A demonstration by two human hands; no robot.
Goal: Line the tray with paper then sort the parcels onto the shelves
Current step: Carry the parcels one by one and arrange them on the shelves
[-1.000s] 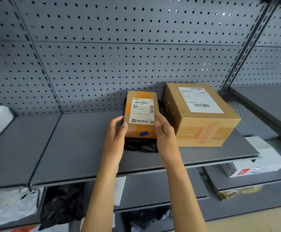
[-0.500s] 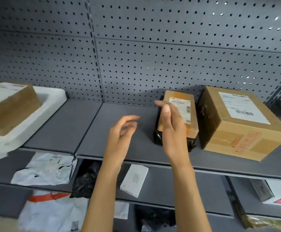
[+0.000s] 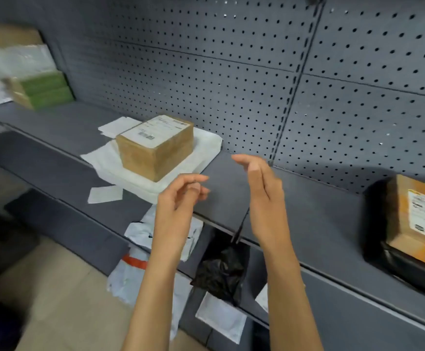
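Observation:
A white tray (image 3: 143, 184) lined with white paper (image 3: 97, 155) sits on the grey shelf (image 3: 294, 219), and a brown cardboard parcel (image 3: 155, 145) with a white label rests in it. Both hands hover empty in front of the shelf, to the right of the tray. My left hand (image 3: 181, 196) has loosely curled fingers. My right hand (image 3: 262, 183) is held edge-on with straight fingers. At the far right a small orange-brown labelled parcel (image 3: 416, 216) lies on top of a black bag parcel (image 3: 396, 269) on the same shelf.
A green and brown box (image 3: 41, 89) and white packets (image 3: 11, 62) stand at the far left of the shelf. The lower shelf holds white mailers (image 3: 140, 231), a black bag (image 3: 219, 272) and white envelopes (image 3: 221, 317). A perforated grey back panel (image 3: 231, 72) rises behind.
Both hands let go of the small orange-brown parcel, left on the black bag. My view swung left, so the tray with the brown parcel is now ahead and my hands hover empty.

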